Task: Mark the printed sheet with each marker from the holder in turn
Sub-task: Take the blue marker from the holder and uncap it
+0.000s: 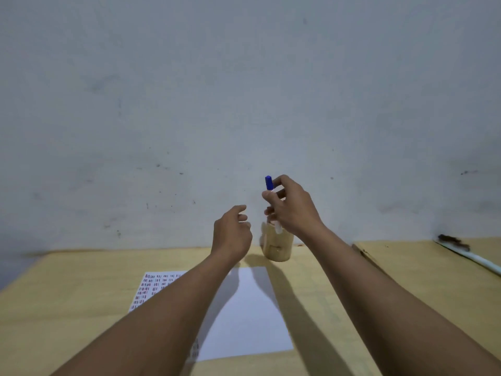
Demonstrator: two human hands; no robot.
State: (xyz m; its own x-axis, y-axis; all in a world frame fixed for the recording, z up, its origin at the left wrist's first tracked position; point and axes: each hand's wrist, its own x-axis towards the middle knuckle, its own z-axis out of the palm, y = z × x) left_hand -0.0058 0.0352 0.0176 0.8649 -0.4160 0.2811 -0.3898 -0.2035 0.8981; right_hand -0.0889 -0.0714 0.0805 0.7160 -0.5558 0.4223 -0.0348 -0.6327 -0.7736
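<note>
My right hand (291, 206) grips a white marker with a blue cap (269, 183), held upright just above the wooden holder (279, 246); its lower end hangs at the holder's mouth. My left hand (231, 234) hovers left of the holder, fingers loosely curled and holding nothing. The printed sheet (154, 287), with rows of small red marks, lies on the table under my left forearm. A plain white sheet (249, 313) overlaps its right side.
The yellow wooden table (67, 308) meets a grey wall at its far edge. A second tabletop (423, 264) adjoins on the right, with a white pipe or cable (479, 263) running across its far right corner.
</note>
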